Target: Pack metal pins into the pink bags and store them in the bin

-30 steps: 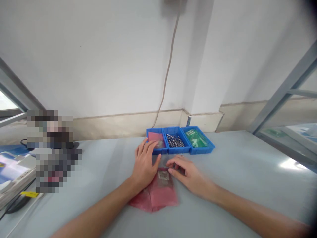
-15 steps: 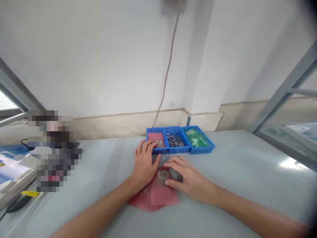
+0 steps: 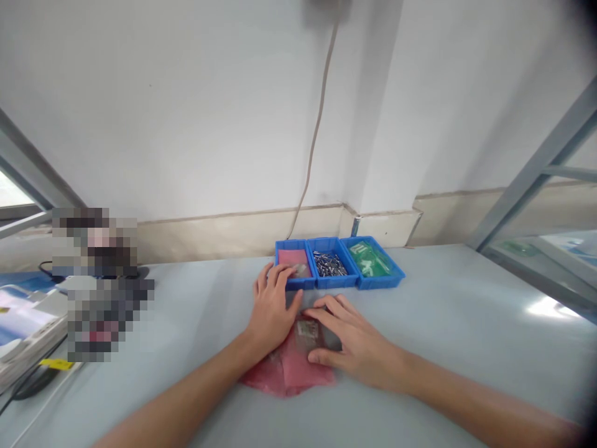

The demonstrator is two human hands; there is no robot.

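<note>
My left hand (image 3: pixel 272 308) lies with its fingers spread, fingertips over the near edge of the left blue bin (image 3: pixel 311 283). Inside that bin are pink bags (image 3: pixel 293 257) and a small clear packet, partly covered by my fingers. Below, two pink plastic bags (image 3: pixel 305 371) lie flat on the table, partly under my left wrist. On top of them sits a small clear packet (image 3: pixel 308 330) with a pale label; its contents cannot be made out. My right hand (image 3: pixel 361 342) curves over the packet's right side, thumb and fingers apart, with the thumb tip at its lower edge.
A middle blue bin (image 3: pixel 352 282) holds many small metal pins or screws (image 3: pixel 329 264). The right blue bin (image 3: pixel 396 282) contains green bags with white pieces. A pixelated person is at the left, near a power strip and cables. Behind stands a wall; grey metal frames flank the table.
My right hand has shifted slightly left over the clear packet, its thumb now a little lower. My left hand and the bins stay where they were.
</note>
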